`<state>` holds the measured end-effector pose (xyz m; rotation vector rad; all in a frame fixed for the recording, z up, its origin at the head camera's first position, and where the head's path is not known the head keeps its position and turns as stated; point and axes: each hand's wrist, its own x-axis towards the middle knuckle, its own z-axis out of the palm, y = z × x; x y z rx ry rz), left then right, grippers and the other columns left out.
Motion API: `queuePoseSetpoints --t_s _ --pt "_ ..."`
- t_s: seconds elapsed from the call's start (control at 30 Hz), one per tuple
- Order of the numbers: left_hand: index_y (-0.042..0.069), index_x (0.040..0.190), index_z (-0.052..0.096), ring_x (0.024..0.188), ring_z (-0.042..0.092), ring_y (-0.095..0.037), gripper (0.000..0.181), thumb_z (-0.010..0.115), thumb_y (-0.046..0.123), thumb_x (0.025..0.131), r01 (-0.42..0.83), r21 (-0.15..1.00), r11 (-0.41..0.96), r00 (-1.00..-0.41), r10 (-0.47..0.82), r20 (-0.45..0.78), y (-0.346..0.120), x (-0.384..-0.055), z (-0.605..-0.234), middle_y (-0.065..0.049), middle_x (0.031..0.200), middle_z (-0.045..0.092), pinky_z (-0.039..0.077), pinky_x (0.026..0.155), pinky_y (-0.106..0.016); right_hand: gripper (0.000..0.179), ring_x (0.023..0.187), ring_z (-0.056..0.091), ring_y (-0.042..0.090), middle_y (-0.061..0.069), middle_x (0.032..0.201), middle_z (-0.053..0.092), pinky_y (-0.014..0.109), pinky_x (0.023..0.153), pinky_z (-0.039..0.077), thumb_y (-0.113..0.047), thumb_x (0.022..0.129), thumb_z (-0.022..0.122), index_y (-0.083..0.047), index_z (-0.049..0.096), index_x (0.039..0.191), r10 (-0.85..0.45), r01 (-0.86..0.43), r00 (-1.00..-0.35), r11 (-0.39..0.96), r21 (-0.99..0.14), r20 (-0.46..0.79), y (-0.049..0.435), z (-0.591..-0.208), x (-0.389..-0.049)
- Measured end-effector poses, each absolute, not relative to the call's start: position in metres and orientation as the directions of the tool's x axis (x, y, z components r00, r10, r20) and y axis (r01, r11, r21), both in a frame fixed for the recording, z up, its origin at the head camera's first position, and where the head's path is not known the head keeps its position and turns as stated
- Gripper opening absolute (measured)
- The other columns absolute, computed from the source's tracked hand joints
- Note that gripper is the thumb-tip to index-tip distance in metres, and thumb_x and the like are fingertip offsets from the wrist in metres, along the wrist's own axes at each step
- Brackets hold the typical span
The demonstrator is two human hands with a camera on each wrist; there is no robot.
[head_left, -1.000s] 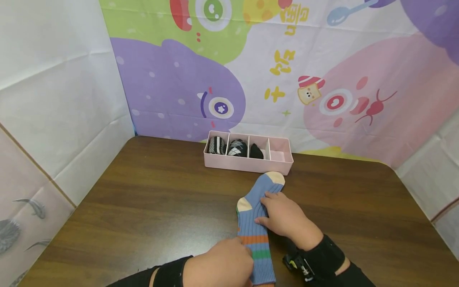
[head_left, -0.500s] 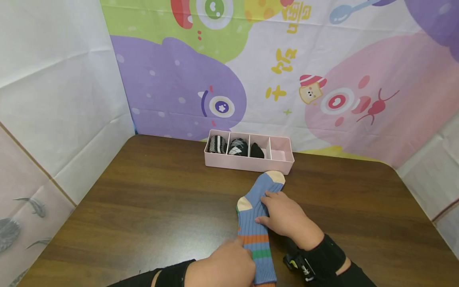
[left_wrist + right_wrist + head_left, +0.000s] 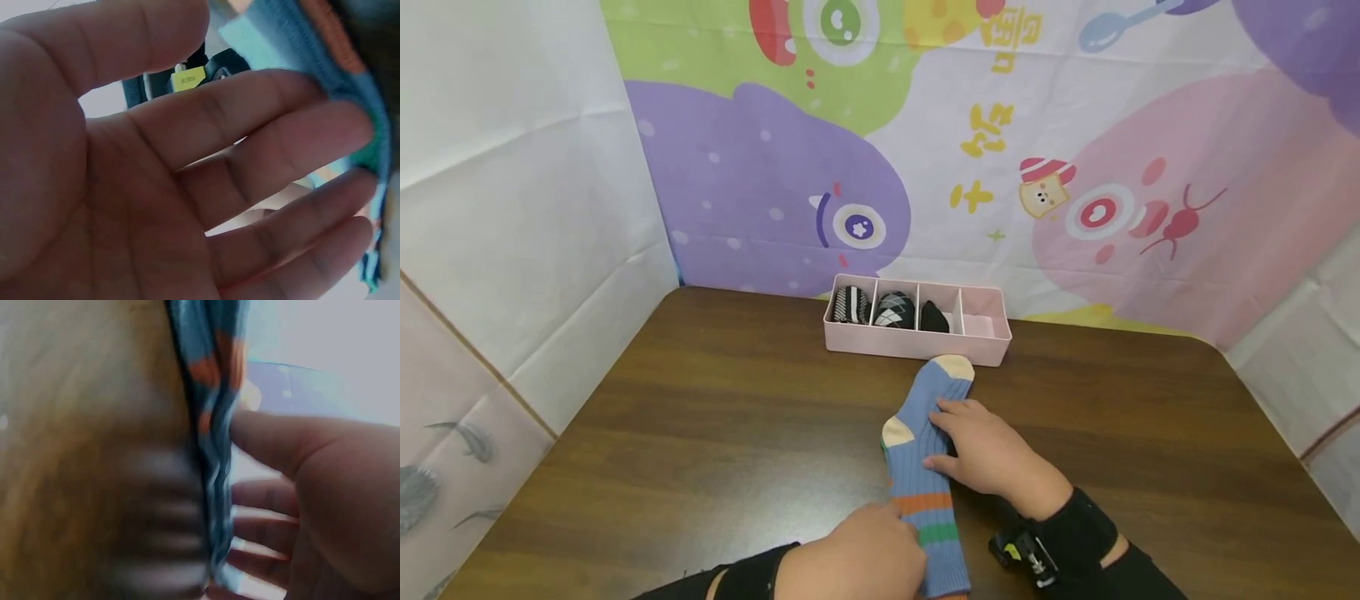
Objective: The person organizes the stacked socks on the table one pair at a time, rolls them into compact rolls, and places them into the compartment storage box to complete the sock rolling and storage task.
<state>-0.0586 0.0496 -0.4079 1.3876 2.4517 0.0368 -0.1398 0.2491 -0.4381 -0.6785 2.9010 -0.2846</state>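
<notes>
A pair of blue ribbed socks, one laid on the other, lies lengthwise on the table, with cream heel and toe and orange and green stripes. My right hand rests on the socks' right side, fingers spread out along the foot part. At the cuff end, on the left, my left hand touches the striped part; the left wrist view shows its fingers nearly straight against the sock edge. From the right wrist, the socks appear edge-on as two layers beside the thumb. The cuff's near end runs out of the head view.
Just beyond the toe stands a pink divided box. Three of its compartments hold dark socks: striped, argyle and black. Its rightmost compartment has nothing in it. A printed cloth hangs behind the table.
The socks have shifted a little to the left on the table, the toe most of all, and the right hand has moved with them. The left hand has barely moved.
</notes>
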Motion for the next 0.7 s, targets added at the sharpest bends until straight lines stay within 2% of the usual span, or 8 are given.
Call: queuePoseSetpoints --t_s 0.13,0.23,0.33,0.43,0.5,0.57,0.63,0.7 --pt "0.021 0.083 0.074 0.068 0.047 -0.008 0.025 0.069 0.046 0.084 0.808 0.182 0.561 -0.492 0.811 -0.316 0.048 -0.059 -0.408 0.010 0.076 0.059 0.043 0.060 -0.027 0.072 0.140 0.032 0.031 0.011 0.153 0.038 0.047 0.110 0.034 -0.049 0.087 0.069 -0.009 0.050 0.143 -0.520 -0.473 -0.848 0.829 -0.300 -0.101 0.255 -0.440 -0.142" --pt "0.022 0.085 0.075 0.070 0.050 -0.009 0.027 0.069 0.048 0.083 0.813 0.178 0.555 -0.484 0.813 -0.324 0.048 -0.059 -0.408 0.011 0.080 0.061 0.046 0.062 -0.028 0.073 0.142 0.029 0.031 0.011 0.155 0.035 0.048 0.111 0.033 -0.047 0.086 0.070 -0.008 0.048 0.144 -0.546 -0.483 -0.829 0.808 -0.337 -0.122 0.257 -0.437 -0.141" --pt "0.023 0.086 0.075 0.072 0.051 -0.009 0.026 0.070 0.048 0.083 0.828 0.154 0.540 -0.480 0.822 -0.306 0.047 -0.059 -0.409 0.010 0.083 0.062 0.047 0.062 -0.028 0.074 0.142 0.029 0.030 0.012 0.155 0.034 0.048 0.110 0.033 -0.046 0.086 0.071 -0.009 0.047 0.145 -0.551 -0.479 -0.818 0.812 -0.335 -0.166 0.254 -0.430 -0.134" --pt "0.022 0.086 0.075 0.074 0.052 -0.009 0.025 0.070 0.047 0.083 0.831 0.140 0.539 -0.484 0.823 -0.296 0.048 -0.059 -0.410 0.010 0.085 0.063 0.047 0.063 -0.028 0.072 0.139 0.035 0.030 0.012 0.151 0.040 0.048 0.108 0.036 -0.045 0.084 0.074 -0.008 0.051 0.142 -0.556 -0.487 -0.806 0.818 -0.307 -0.203 0.248 -0.421 -0.122" --pt "0.021 0.084 0.075 0.072 0.050 -0.009 0.024 0.070 0.044 0.083 0.827 0.133 0.546 -0.495 0.820 -0.288 0.048 -0.058 -0.411 0.010 0.082 0.062 0.045 0.062 -0.028 0.062 0.123 0.050 0.024 0.007 0.134 0.055 0.043 0.098 0.045 -0.043 0.080 0.077 -0.009 0.060 0.129 -0.561 -0.500 -0.798 0.820 -0.277 -0.220 0.242 -0.413 -0.111" --pt "0.019 0.081 0.074 0.069 0.048 -0.009 0.022 0.071 0.041 0.082 0.825 0.114 0.553 -0.510 0.816 -0.272 0.048 -0.056 -0.411 0.009 0.078 0.061 0.043 0.059 -0.028 0.052 0.102 0.057 0.018 0.001 0.109 0.062 0.038 0.086 0.050 -0.041 0.075 0.082 -0.010 0.066 0.113 -0.549 -0.500 -0.800 0.833 -0.236 -0.242 0.235 -0.405 -0.099" --pt "0.018 0.078 0.073 0.067 0.047 -0.009 0.021 0.072 0.039 0.081 0.818 0.101 0.566 -0.527 0.808 -0.263 0.049 -0.054 -0.411 0.008 0.075 0.059 0.042 0.058 -0.027 0.041 0.080 0.054 0.012 -0.006 0.086 0.058 0.033 0.070 0.050 -0.039 0.070 0.085 -0.013 0.066 0.095 -0.550 -0.510 -0.794 0.835 -0.207 -0.258 0.229 -0.399 -0.085" --pt "0.019 0.075 0.073 0.067 0.046 -0.008 0.019 0.072 0.037 0.081 0.816 0.071 0.574 -0.541 0.800 -0.258 0.049 -0.053 -0.411 0.009 0.073 0.058 0.040 0.058 -0.027 0.032 0.067 0.049 0.009 -0.009 0.072 0.051 0.030 0.058 0.046 -0.034 0.066 0.087 -0.017 0.063 0.080 -0.545 -0.498 -0.789 0.838 -0.224 -0.284 0.224 -0.394 -0.071"
